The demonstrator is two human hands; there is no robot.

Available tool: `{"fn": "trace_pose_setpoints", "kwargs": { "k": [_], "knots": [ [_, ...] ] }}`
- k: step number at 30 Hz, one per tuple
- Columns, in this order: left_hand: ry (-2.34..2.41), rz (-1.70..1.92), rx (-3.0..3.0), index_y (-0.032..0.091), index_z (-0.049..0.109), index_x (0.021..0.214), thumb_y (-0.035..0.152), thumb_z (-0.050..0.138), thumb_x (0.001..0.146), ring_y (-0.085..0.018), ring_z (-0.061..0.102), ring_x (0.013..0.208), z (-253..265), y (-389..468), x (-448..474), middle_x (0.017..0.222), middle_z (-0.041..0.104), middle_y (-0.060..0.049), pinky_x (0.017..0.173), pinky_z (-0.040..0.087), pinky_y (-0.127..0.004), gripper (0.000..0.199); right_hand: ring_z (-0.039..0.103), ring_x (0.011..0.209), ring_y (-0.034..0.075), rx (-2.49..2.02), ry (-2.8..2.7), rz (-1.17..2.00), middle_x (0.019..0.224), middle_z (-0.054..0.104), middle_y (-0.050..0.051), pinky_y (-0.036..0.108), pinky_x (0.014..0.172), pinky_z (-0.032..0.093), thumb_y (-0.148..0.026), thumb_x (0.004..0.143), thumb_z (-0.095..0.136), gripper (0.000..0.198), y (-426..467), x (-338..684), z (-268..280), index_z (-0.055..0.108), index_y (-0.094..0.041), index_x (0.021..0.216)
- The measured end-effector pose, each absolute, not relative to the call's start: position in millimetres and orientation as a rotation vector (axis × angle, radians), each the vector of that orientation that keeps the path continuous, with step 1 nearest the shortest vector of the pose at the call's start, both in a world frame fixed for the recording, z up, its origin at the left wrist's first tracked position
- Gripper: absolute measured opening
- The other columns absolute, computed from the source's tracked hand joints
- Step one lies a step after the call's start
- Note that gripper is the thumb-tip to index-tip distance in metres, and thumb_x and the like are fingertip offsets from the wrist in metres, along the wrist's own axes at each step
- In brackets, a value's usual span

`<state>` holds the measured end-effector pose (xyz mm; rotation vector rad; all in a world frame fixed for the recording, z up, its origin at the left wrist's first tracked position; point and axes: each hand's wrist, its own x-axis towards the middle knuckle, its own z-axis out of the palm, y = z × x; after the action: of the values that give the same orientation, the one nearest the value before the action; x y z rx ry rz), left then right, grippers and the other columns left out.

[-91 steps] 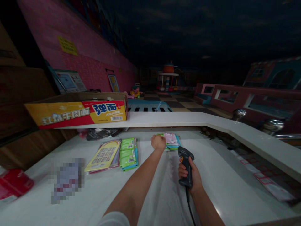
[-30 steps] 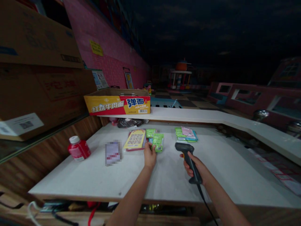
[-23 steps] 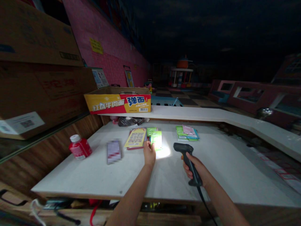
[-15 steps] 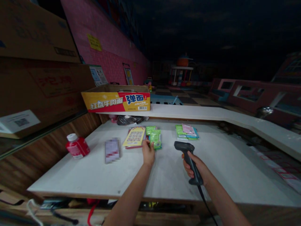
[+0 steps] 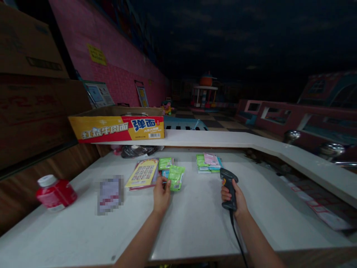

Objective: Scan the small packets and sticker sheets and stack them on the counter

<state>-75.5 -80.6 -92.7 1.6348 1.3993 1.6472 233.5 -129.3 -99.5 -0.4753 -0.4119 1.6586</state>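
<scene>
My left hand (image 5: 162, 197) pinches the near left edge of a green packet (image 5: 176, 178), which shows a small barcode. Beneath and behind it lie another green packet (image 5: 166, 163) and something blue. Left of that hand, a yellow card printed with codes (image 5: 144, 172) tops a short stack. A dark handheld barcode scanner (image 5: 229, 190) is gripped in my right hand (image 5: 240, 199), its head up and its cord trailing down. Just behind the scanner, a pile of flat packets (image 5: 210, 163) has a pink one on top.
On the left of the white table (image 5: 189, 230) stand a red bottle with a white cap (image 5: 55, 193) and a blurred-out card (image 5: 110, 194). A yellow and red noodle carton (image 5: 119, 124) sits on the raised ledge (image 5: 206, 138). Brown boxes (image 5: 30, 108) are stacked far left.
The view has turned slightly right and tilted up. My left hand has drawn the green packet a little away from the others. The scanner has moved right and been turned more upright.
</scene>
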Motion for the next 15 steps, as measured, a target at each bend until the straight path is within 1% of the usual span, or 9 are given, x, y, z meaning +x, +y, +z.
{"fn": "trace_pose_setpoints", "kwargs": {
  "k": [4,7,10,12,15],
  "knots": [
    [1.323,1.672,1.509,0.02,0.049,0.077,0.044,0.058,0.077,-0.011,0.048,0.057,-92.7,-71.6,-62.5,0.067,0.05,0.004,0.052,0.04,-0.022,0.025,0.037,0.039,0.003,-0.423,-0.355,1.723,0.055,0.043,-0.008,0.012,0.036,0.032,-0.044,0.075,0.073,0.034,-120.1,236.7,-104.5,0.056,-0.018,0.087],
    [1.284,1.655,1.305,0.019,0.049,0.074,0.037,0.062,0.072,-0.012,0.053,0.059,-86.9,-49.6,-33.3,0.066,0.053,0.004,0.052,0.045,-0.022,0.022,0.038,0.04,0.004,-0.4,-0.344,1.758,0.055,0.043,-0.008,0.013,0.036,0.033,-0.044,0.075,0.073,0.034,-115.6,239.1,-107.4,0.057,-0.017,0.088],
    [1.303,1.526,1.081,0.019,0.049,0.076,0.029,0.061,0.07,-0.013,0.057,0.058,-74.3,-16.9,9.2,0.064,0.054,0.004,0.049,0.049,-0.025,0.016,0.039,0.04,0.005,-0.383,-0.342,1.769,0.055,0.043,-0.008,0.014,0.035,0.034,-0.045,0.075,0.072,0.033,-113.8,240.8,-109.2,0.057,-0.018,0.088],
    [1.364,1.471,1.044,0.018,0.051,0.076,0.023,0.06,0.071,-0.014,0.061,0.059,-64.7,7.3,37.6,0.066,0.06,0.002,0.05,0.05,-0.025,0.011,0.038,0.04,0.005,-0.38,-0.339,1.768,0.055,0.042,-0.008,0.014,0.035,0.033,-0.045,0.076,0.071,0.033,-113.5,240.7,-109.6,0.057,-0.018,0.087],
    [1.647,1.399,1.119,0.017,0.056,0.078,0.021,0.06,0.073,-0.016,0.064,0.065,-54.6,40.6,69.7,0.07,0.065,-0.001,0.054,0.05,-0.026,0.007,0.038,0.04,0.005,-0.386,-0.337,1.766,0.055,0.041,-0.008,0.014,0.036,0.033,-0.047,0.077,0.07,0.033,-112.8,239.6,-109.9,0.056,-0.019,0.086]
  ]
}}
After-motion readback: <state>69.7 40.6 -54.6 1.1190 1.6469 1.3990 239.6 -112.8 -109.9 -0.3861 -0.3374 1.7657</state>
